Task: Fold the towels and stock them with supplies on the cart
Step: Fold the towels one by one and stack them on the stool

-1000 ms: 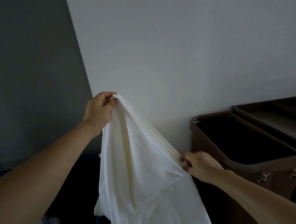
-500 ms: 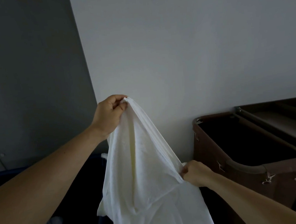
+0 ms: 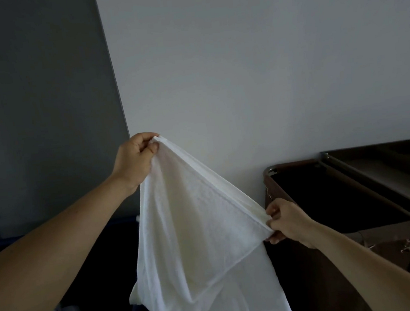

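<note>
While the left hand [image 3: 135, 159] pinched the white towel [image 3: 198, 231] by its raised corner and the right hand [image 3: 286, 219] pinched its hem lower right, near the cart [image 3: 330, 168], spreading seemed underway; folding would need both corners level

The light was dim and flat — the towel [image 3: 196, 231] beside the left hand [image 3: 134, 159] showed palest, everything below it near-black; the wall [image 3: 240, 64] above leaned, lens-warped.
</note>
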The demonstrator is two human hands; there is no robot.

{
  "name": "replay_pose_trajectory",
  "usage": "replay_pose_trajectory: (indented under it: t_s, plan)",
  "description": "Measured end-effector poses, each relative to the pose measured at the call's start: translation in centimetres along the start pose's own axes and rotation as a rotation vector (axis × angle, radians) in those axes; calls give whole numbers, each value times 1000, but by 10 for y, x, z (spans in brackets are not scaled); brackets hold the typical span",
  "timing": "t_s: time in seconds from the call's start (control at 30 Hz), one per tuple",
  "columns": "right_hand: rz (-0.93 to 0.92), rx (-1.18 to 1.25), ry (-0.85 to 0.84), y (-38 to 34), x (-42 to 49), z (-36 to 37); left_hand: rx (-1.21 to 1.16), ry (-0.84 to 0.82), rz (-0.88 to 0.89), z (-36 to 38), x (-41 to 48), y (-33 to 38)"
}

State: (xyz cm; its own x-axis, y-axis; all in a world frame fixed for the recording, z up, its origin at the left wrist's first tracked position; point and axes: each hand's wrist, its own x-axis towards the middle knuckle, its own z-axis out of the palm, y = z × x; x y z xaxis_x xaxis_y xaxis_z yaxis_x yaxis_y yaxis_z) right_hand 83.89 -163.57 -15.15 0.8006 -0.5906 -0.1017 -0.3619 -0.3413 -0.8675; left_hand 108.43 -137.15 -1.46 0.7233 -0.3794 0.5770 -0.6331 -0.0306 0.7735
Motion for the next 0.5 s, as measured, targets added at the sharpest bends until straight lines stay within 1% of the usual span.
replay_pose_trajectory:
  t_s: [0.07,0.13,0.2,0.3,0.37,0.4,0.43,0.47,0.5]
  plan:
    - [-137,-52,-20,-3,-9,-3,6,20,-8,-3,4,-1]
    - [-221,-175,-54,-10,-15,-5,17,26,-15,-7,8,-3]
    - [-242,-330,-145,-21,-22,-4,29,36,-14,-10,12,-3]
    - [-213,-437,-310,-36,-33,-4,38,57,2,-14,16,1]
    - [-258,-531,-351,-49,-37,-14,31,73,3,-21,21,4]
    - [-289,-580,-314,-59,-36,-23,20,94,1,-26,25,8]
    - [-332,-640,-225,-74,-33,-35,-1,126,-2,-33,33,15]
    - [-382,-694,-96,-96,-28,-50,-32,168,-5,-41,43,23]
    - [-437,-694,53,-123,-23,-66,-61,215,-5,-49,55,34]
